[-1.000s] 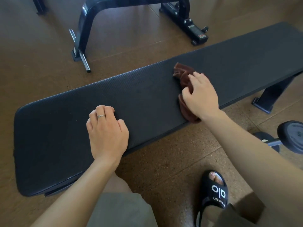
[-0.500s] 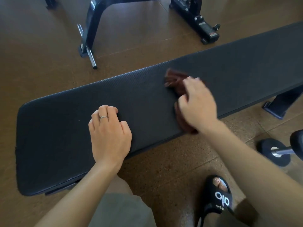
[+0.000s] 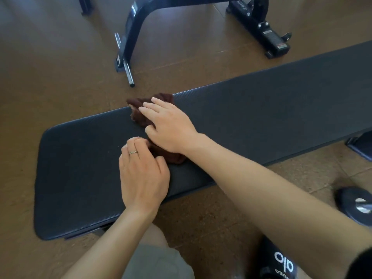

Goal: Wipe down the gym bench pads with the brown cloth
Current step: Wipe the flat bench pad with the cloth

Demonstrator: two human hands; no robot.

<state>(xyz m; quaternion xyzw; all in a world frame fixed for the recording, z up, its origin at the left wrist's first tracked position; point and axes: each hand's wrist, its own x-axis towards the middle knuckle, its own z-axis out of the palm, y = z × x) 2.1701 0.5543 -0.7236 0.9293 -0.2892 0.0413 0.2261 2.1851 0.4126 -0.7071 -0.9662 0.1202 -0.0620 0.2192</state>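
A long black gym bench pad (image 3: 261, 117) runs from lower left to upper right across the view. The brown cloth (image 3: 141, 111) lies bunched on it, reaching past the pad's far edge. My right hand (image 3: 169, 125) presses flat on top of the cloth, fingers pointing left. My left hand (image 3: 143, 174) rests on the pad near its front edge, fingers curled, knuckles touching the cloth's near end. A ring is on one left finger. Part of the cloth is hidden under my right hand.
A black metal equipment frame (image 3: 136, 27) with a chrome peg (image 3: 128, 75) stands on the brown floor beyond the bench. A dumbbell (image 3: 356, 206) lies on the floor at right. The bench foot (image 3: 360, 146) is at right. My black sandal (image 3: 281, 262) is bottom right.
My right hand slid the cloth leftward along the pad, up to my left hand. The left hand stayed in place on the pad.
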